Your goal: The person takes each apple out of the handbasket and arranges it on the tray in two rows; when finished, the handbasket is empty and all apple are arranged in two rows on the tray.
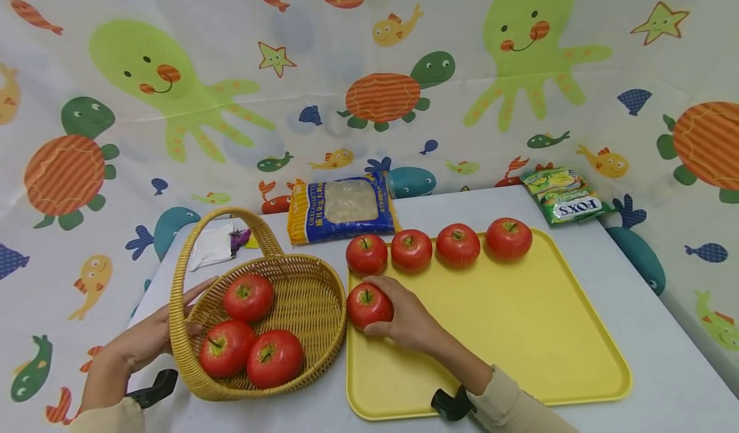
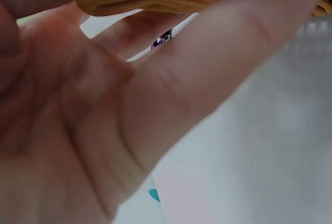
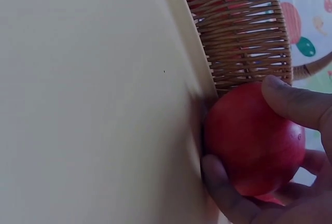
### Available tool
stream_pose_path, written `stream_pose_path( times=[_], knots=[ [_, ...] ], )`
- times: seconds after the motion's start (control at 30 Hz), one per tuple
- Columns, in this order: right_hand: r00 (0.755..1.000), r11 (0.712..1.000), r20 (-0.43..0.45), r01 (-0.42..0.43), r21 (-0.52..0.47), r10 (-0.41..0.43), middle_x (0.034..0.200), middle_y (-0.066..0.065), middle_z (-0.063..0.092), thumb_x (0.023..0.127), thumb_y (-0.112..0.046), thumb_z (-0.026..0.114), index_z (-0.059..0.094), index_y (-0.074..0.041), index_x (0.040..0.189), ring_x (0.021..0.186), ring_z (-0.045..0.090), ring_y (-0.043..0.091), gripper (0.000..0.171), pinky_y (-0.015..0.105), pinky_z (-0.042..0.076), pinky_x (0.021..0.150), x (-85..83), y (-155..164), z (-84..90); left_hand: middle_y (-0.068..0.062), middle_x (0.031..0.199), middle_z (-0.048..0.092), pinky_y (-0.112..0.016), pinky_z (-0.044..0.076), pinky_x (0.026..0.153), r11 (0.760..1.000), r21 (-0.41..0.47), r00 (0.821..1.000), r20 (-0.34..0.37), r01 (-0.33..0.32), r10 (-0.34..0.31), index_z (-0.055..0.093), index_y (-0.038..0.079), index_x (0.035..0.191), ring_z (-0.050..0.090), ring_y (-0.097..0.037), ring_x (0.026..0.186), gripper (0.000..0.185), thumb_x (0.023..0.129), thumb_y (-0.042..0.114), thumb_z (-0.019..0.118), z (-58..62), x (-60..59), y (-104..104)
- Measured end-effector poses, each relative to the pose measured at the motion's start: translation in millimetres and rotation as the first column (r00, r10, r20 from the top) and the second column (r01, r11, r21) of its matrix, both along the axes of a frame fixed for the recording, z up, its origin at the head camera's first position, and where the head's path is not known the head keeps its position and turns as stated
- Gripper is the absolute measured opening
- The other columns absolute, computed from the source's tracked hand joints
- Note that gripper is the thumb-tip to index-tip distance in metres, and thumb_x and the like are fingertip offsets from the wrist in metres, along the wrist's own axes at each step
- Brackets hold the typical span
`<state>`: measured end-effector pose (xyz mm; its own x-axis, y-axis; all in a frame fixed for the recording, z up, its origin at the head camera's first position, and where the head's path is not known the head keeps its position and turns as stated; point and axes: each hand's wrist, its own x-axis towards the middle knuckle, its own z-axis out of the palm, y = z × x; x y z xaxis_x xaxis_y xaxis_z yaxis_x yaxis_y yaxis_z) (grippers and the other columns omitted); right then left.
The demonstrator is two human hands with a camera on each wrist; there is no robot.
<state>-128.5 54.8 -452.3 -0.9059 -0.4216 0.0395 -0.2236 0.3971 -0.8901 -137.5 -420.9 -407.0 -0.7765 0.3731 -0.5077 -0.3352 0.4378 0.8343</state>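
Note:
My right hand (image 1: 411,317) grips a red apple (image 1: 365,306) at the left edge of the yellow tray (image 1: 496,337). In the right wrist view, thumb and fingers curl round this apple (image 3: 251,138), right beside the basket's woven wall (image 3: 244,37). A wicker basket (image 1: 314,298) with a tall handle stands left of the tray. Three red apples lie in it, one at the back (image 1: 248,297) and two in front. My left hand (image 1: 147,337) holds the basket's left side, its thumb over the rim. The left wrist view shows its fingers (image 2: 181,79) under the wicker edge.
Several more apples (image 1: 458,246) stand in a row along the tray's back edge. Behind them lies a blue and yellow pasta bag (image 1: 346,208). A green Fox's bag (image 1: 566,194) lies at the back right, and a white packet (image 1: 212,246) behind the basket. A patterned curtain (image 1: 369,35) hangs behind.

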Motion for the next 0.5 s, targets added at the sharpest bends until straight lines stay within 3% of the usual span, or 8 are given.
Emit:
stream_pose_path(
  times=[0.2,0.3,0.5],
  knots=[
    [1.0,1.0,-0.003,-0.008,0.0,0.008,0.152,0.008,0.047,0.082,-0.014,0.086,0.047,-0.01,0.151,0.137,0.046,0.03,0.079,0.053,0.042,0.11,-0.3,-0.2,0.7,-0.016,0.137,0.047,-0.052,0.057,0.089,1.0,0.005,1.0,0.005,0.004,-0.004,0.005,0.045,0.163,0.058,-0.029,0.113,0.078,0.106,0.018,0.051,0.7,0.5,-1.0],
    [1.0,1.0,-0.003,-0.02,0.011,0.02,0.154,0.008,0.046,0.083,-0.014,0.085,0.046,-0.01,0.152,0.139,0.045,0.03,0.08,0.053,0.04,0.112,-0.9,0.4,1.2,-0.02,0.141,0.045,-0.052,0.057,0.089,1.0,0.001,1.0,0.006,0.0,0.0,0.004,0.044,0.163,0.058,-0.029,0.113,0.078,0.106,0.018,0.051,1.0,0.8,-0.3],
    [0.999,0.992,0.005,-0.051,0.113,0.051,0.161,0.006,0.037,0.086,-0.026,0.083,0.038,-0.018,0.158,0.147,0.036,0.029,0.086,0.056,0.035,0.115,-0.9,5.7,8.4,-0.037,0.155,0.018,-0.055,0.056,0.087,1.0,-0.01,1.0,-0.021,-0.001,0.001,0.002,0.042,0.163,0.056,-0.033,0.117,0.079,0.106,0.018,0.051,0.3,1.8,1.1]
  ],
)
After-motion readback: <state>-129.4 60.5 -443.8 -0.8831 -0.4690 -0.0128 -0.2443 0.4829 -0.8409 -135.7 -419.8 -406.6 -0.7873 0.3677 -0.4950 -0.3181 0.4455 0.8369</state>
